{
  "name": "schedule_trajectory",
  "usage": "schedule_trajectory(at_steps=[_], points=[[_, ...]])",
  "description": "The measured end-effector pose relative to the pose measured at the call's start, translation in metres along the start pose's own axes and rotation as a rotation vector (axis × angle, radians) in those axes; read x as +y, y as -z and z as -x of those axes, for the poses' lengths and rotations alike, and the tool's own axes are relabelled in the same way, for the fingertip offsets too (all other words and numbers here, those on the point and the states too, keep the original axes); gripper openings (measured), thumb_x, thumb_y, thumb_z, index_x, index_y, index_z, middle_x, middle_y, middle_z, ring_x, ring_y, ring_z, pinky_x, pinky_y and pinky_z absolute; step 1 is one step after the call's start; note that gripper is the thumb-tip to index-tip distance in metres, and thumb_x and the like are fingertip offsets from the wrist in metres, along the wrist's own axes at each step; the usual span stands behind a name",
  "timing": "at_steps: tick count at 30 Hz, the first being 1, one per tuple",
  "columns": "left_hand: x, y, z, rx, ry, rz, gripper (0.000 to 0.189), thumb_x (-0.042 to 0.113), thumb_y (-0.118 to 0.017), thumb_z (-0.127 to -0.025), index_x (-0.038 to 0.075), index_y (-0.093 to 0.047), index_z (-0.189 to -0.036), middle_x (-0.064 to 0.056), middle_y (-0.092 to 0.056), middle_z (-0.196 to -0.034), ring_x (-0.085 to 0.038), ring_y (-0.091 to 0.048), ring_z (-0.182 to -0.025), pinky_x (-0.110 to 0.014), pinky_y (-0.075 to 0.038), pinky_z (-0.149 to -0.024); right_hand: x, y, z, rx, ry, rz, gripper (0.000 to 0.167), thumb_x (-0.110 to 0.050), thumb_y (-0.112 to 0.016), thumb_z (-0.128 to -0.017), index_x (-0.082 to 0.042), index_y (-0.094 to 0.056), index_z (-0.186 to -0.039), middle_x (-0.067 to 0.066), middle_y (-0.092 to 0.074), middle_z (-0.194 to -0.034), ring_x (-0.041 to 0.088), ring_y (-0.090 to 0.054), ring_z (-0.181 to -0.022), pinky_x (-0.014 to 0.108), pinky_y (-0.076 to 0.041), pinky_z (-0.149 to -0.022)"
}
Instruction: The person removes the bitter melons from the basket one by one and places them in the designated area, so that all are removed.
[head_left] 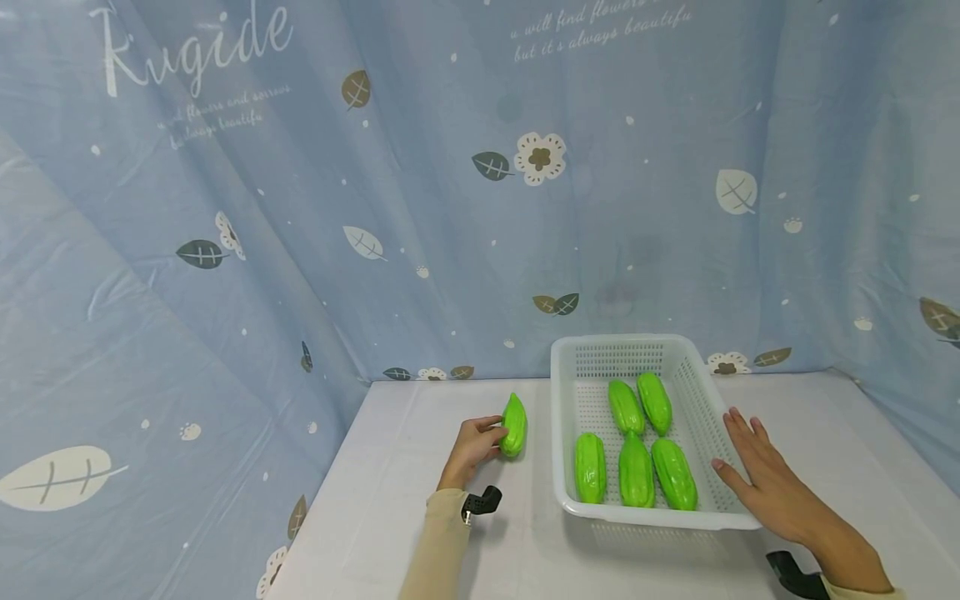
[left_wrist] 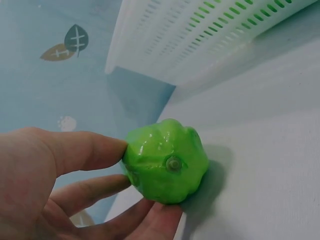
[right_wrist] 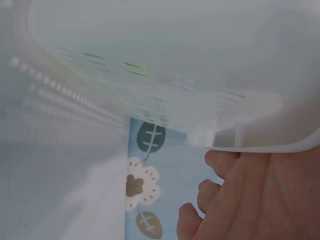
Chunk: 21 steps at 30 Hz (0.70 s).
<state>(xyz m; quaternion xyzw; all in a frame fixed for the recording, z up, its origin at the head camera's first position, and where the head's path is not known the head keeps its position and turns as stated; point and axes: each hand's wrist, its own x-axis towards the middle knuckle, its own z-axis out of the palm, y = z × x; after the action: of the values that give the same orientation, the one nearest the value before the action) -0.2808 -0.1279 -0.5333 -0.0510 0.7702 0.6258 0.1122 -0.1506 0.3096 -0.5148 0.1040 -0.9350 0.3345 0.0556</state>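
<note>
Apparently, the step in hand is taking up a loose green gourd (head_left: 513, 427), and the next move calls for a steady pinch, I judge, since its glossy skin could slip. The left hand (head_left: 472, 442) has its grip closed about the gourd's left side, digits touching it; whether it is clear of the counter (head_left: 360, 500), I can't tell. It sits left of the white basket (head_left: 660, 518), apart from it, where five similar gourds (head_left: 590, 468) lie. The right hand (head_left: 772, 479), fingers straight and holding nothing, is at the basket's right rim.
</note>
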Motion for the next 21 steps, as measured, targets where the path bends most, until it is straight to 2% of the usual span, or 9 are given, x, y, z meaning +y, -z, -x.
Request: schedule_trajectory(at_steps=[12, 16, 21], points=[[-0.005, 0.004, -0.001, -0.004, -0.023, -0.005, 0.049, 0.014, -0.066, -0.097, -0.006, -0.059, -0.141, -0.025, -0.066, -0.135, -0.022, -0.070, -0.106, -0.037, -0.063, -0.087, 0.000, 0.000, 0.000, -0.007, -0.013, -0.007, 0.084, -0.034, -0.049, -0.108, 0.001, 0.003, -0.164, 0.028, 0.009, -0.171, 0.049, 0.025, -0.155, 0.081, 0.011, -0.116], [-0.005, 0.008, 0.000, 0.024, -0.024, -0.052, 0.049, 0.019, -0.065, -0.098, -0.003, -0.059, -0.142, -0.023, -0.065, -0.137, -0.026, -0.068, -0.112, -0.039, -0.062, -0.091, 0.000, 0.000, 0.000, -0.003, -0.009, -0.011, 0.084, -0.034, -0.049, -0.108, 0.002, 0.002, -0.164, 0.029, 0.008, -0.171, 0.050, 0.024, -0.155, 0.081, 0.010, -0.116], [0.000, 0.014, 0.002, 0.076, -0.058, -0.092, 0.047, 0.022, -0.062, -0.101, -0.004, -0.060, -0.140, -0.023, -0.064, -0.138, -0.032, -0.067, -0.118, -0.041, -0.061, -0.095, 0.000, 0.000, 0.000, 0.000, -0.009, -0.007, 0.084, -0.034, -0.049, -0.108, 0.001, 0.003, -0.164, 0.027, 0.009, -0.172, 0.050, 0.024, -0.155, 0.082, 0.009, -0.115]])
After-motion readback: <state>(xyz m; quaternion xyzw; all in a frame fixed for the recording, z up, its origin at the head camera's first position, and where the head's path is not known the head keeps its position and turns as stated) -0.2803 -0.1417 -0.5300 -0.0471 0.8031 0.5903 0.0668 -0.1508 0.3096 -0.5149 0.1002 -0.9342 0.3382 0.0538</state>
